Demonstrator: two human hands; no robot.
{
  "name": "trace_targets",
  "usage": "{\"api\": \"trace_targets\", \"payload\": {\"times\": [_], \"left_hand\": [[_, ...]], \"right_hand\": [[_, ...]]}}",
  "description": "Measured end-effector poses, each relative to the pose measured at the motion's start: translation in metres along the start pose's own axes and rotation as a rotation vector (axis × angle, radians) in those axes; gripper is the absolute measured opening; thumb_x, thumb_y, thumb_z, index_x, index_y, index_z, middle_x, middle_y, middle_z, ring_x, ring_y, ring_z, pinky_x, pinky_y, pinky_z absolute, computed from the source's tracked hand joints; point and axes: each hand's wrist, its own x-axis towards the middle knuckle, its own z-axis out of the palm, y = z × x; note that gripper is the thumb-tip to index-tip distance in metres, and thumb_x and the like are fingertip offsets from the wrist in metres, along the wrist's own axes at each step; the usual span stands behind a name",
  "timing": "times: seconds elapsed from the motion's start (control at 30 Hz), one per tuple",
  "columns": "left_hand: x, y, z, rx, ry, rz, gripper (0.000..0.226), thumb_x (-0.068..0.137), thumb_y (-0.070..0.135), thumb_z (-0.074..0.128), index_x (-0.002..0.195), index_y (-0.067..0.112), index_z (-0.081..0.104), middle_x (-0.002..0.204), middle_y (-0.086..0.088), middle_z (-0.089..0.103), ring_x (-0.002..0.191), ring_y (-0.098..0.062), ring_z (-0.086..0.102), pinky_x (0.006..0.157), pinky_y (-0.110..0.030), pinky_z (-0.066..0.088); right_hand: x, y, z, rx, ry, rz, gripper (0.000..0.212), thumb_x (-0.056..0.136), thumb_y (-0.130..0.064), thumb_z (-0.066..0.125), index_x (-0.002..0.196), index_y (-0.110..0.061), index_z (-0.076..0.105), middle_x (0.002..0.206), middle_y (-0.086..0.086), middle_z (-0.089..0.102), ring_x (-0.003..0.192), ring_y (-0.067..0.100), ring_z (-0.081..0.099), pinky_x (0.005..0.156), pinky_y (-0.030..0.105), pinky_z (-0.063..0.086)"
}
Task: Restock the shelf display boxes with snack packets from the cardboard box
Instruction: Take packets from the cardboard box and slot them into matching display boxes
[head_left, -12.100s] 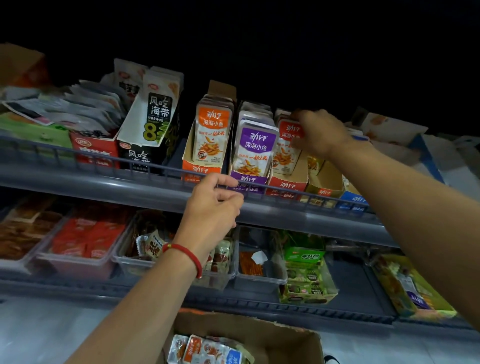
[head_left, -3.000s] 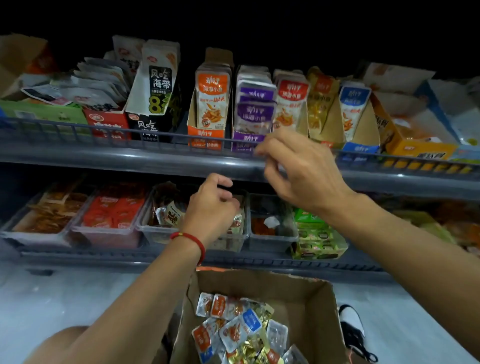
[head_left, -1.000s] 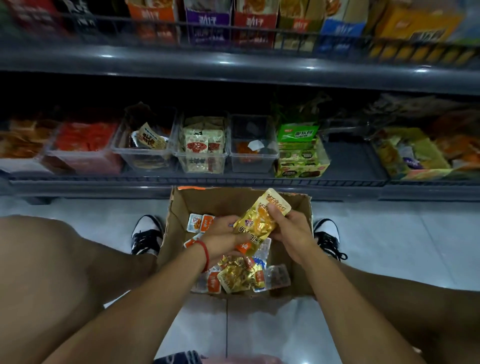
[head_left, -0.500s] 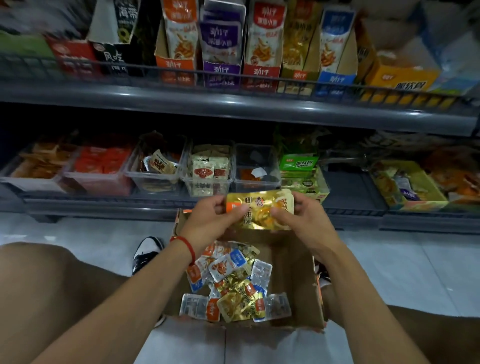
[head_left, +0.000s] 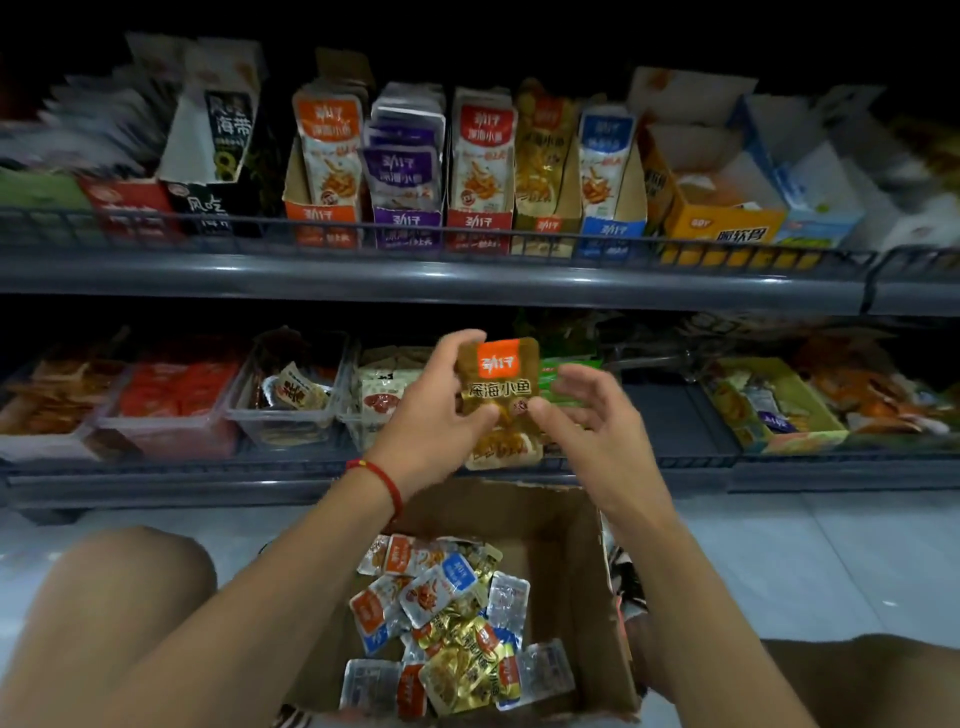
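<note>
Head view: left hand (head_left: 431, 415) grips one gold packet (head_left: 498, 384); right hand (head_left: 582, 415) released beside it.

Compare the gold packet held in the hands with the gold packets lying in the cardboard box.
The held gold packet stands upright, label facing the camera; the gold packets in the cardboard box lie flat and jumbled. The held one is raised in front of the lower shelf, gripped by the left hand with the right hand touching its edge; the boxed ones rest untouched among other packets. Both show gold foil with an orange label.
</note>
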Motion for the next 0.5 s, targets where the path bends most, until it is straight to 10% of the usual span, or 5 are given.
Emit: {"api": "trace_targets", "payload": {"times": [0.2,0.5], "left_hand": [[0.026,0.028,-0.005,0.186,-0.287,0.070,0.090,0.093,0.013,0.070,0.148,0.056,0.014,0.132,-0.004,0.062,0.120,-0.019,0.062,0.095,-0.048,0.057],[0.046,0.026,-0.013,-0.305,-0.384,-0.067,0.049,0.085,-0.005,0.073,0.128,0.010,0.054,0.114,-0.020,0.070,0.098,-0.035,0.073,0.066,-0.038,0.064]], "right_hand": [[0.024,-0.035,-0.026,-0.177,-0.130,-0.192,0.040,0.088,-0.025,0.078,0.124,-0.031,0.064,0.111,-0.007,0.071,0.102,0.009,0.069,0.084,0.036,0.061],[0.060,-0.068,-0.042,0.041,-0.080,-0.055,0.018,0.090,-0.011,0.072,0.108,-0.014,0.070,0.097,0.007,0.077,0.087,0.019,0.072,0.073,0.034,0.059]]}}
